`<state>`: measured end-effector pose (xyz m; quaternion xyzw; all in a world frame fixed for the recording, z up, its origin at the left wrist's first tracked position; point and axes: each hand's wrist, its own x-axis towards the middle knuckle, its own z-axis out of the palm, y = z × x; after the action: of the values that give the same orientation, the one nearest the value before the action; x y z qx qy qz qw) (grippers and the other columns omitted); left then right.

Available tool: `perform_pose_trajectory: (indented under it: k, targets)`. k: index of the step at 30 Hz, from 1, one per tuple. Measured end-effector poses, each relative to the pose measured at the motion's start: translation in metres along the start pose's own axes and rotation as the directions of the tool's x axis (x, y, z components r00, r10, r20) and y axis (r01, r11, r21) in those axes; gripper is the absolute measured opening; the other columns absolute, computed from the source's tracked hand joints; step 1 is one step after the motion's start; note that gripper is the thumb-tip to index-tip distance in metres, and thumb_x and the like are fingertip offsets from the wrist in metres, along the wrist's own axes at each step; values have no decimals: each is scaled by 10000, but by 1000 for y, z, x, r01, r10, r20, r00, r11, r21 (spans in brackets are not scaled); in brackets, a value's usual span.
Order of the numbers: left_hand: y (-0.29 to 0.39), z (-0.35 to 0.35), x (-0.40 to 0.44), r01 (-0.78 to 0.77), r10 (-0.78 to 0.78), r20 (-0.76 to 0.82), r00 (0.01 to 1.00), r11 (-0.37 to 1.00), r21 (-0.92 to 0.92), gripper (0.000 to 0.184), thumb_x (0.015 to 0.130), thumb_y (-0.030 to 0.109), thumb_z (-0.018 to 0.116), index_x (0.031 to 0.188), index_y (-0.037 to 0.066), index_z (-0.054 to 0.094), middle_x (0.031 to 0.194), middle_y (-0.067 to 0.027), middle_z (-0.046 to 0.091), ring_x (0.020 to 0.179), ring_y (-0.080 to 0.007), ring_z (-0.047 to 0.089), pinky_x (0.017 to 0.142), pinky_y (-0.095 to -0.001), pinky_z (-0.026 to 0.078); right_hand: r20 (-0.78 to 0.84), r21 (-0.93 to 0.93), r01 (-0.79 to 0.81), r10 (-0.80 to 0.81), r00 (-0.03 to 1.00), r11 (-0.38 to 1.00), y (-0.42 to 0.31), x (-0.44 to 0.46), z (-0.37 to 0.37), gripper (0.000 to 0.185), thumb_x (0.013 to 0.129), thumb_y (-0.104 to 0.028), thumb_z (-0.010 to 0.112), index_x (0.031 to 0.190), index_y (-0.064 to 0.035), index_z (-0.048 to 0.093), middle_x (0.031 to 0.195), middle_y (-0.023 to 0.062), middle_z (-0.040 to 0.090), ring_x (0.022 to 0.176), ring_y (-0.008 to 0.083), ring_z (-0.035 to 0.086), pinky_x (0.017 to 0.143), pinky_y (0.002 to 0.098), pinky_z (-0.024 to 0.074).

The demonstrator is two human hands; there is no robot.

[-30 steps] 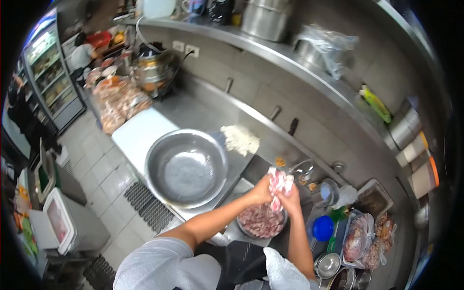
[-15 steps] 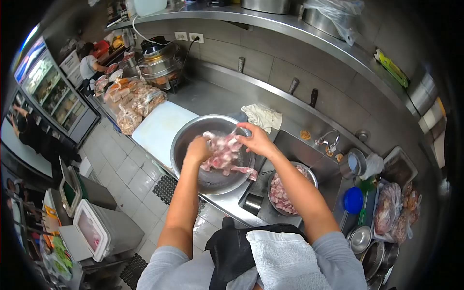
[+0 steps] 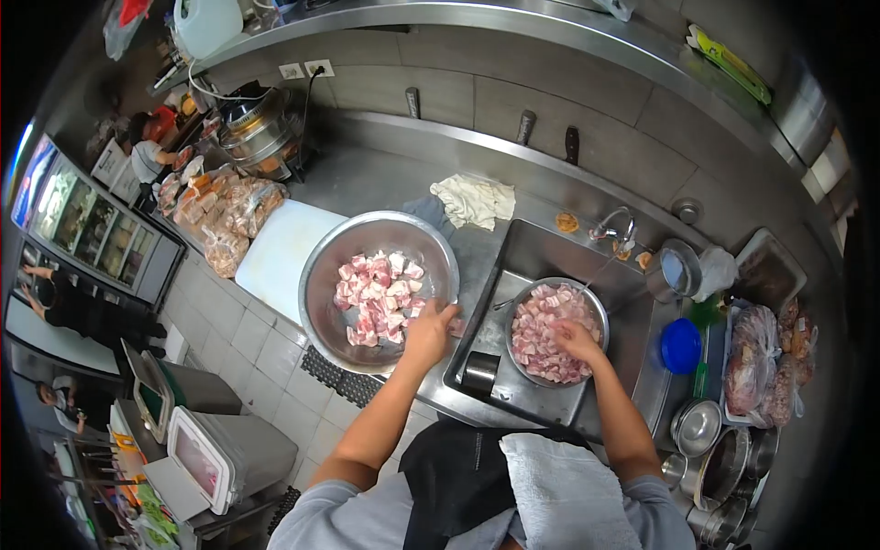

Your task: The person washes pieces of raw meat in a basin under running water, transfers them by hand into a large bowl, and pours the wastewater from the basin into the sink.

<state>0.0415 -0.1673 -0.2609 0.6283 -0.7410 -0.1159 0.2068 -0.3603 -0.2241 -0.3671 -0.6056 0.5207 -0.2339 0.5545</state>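
"Hands, state?"
"Left hand [image 3: 429, 335]: at the large bowl's [image 3: 318, 266] sink-side rim, fingers curled; I cannot tell whether it holds the pinkish scrap [image 3: 457, 327] beside it. Right hand [image 3: 577, 341]: in the pot [image 3: 604, 321], fingers bent on meat chunks [image 3: 545, 321]; grip, cannot tell."
"Meat, location?"
"Two lots: chunks in the pot, inside the sink [image 3: 527, 252]; cut pieces [image 3: 376, 280] in the bowl, by the counter's [image 3: 357, 179] front edge."
"Risks?"
"Two, my judgement. Bowl: could tip if I press its rim, which seems to overhang that edge. Pieces: could slip onto the sink's left edge, if gripped loosely."
"Surface, room?"
"Steel; white board [image 3: 280, 247] left of bowl, cloth [image 3: 477, 200] toward back edge. Beyond: tiled floor [image 3: 247, 339], grey bin [image 3: 252, 449], distant co-worker [image 3: 147, 160]."
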Motion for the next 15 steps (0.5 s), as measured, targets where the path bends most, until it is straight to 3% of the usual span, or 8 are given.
perform_pose_trajectory:
  k: [4, 6, 7, 9, 10, 11, 12, 15]
  targets:
    - [12, -24, -4, -61, 48, -97, 994, 988, -139, 315, 763, 28, 738, 1063, 125, 733, 1170, -145, 628, 955, -338, 672, 798, -406, 564, 15, 56, -132, 131, 991, 990, 85, -28, -13, 338, 921, -151, 710, 1241, -46, 685, 1036, 64, 705, 903, 140, 676, 718, 315, 566]
    - [10, -27, -4, 44, -59, -36, 998, 940, -339, 309, 785, 22, 752, 1082, 107, 734, 1131, -117, 640, 925, -275, 681, 783, -352, 559, 83, -169, -210, 226, 971, 963, 108, -33, -22, 364, 944, -87, 676, 1297, -15, 631, 989, 40, 688, 836, 114, 652, 671, 269, 539]
    - [-1, -22, -5, 64, -90, -29, 996, 866, -496, 306, 824, 25, 753, 1125, 73, 723, 1107, -89, 659, 929, -186, 666, 756, -313, 542, 75, -162, -218, 232, 970, 962, 105, -38, -25, 364, 944, -87, 676, 1297, -15, 631, 989, 40, 688, 836, 114, 652, 671, 269, 539]
    - [-31, -4, -12, 115, -230, -88, 969, 738, -665, 298, 881, 39, 727, 1178, 38, 699, 1171, -84, 687, 973, -169, 658, 777, -312, 559, 30, -128, -226, 231, 972, 966, 96, -45, -28, 377, 944, -94, 673, 1316, -47, 627, 946, 29, 682, 765, 107, 636, 618, 279, 533]
    - [-63, 0, -16, 314, -395, -7, 919, 741, -594, 341, 883, 45, 725, 1221, 39, 680, 1187, -108, 692, 1005, -199, 659, 823, -329, 568, -1, -120, -247, 249, 968, 962, 99, -46, -29, 377, 944, -94, 673, 1316, -47, 627, 946, 29, 682, 765, 107, 636, 618, 279, 533]
    - [-78, -10, -21, 309, -415, -103, 904, 801, -512, 466, 859, 23, 731, 1314, 31, 632, 1217, -154, 675, 1072, -238, 656, 886, -361, 562, -19, -58, -198, 197, 980, 979, 105, -46, -30, 375, 950, -105, 667, 1321, -62, 628, 933, 24, 680, 750, 102, 628, 606, 280, 533]
    - [-72, -32, -19, 329, -377, -271, 886, 921, -206, 598, 836, -28, 709, 1411, 29, 557, 1303, -189, 623, 1175, -277, 628, 975, -384, 535, -41, -5, -144, 143, 989, 990, 108, -47, -37, 373, 956, -116, 662, 1325, -77, 629, 920, 19, 678, 736, 98, 620, 594, 281, 533]
    - [-24, -87, 8, 140, -221, -454, 863, 969, -206, 561, 849, -51, 646, 1398, -1, 539, 1348, -212, 561, 1210, -378, 601, 1036, -416, 488, -51, -67, -220, 217, 975, 973, 100, -52, -65, 358, 970, -135, 646, 1325, -94, 631, 965, 23, 694, 782, 103, 640, 608, 278, 547]
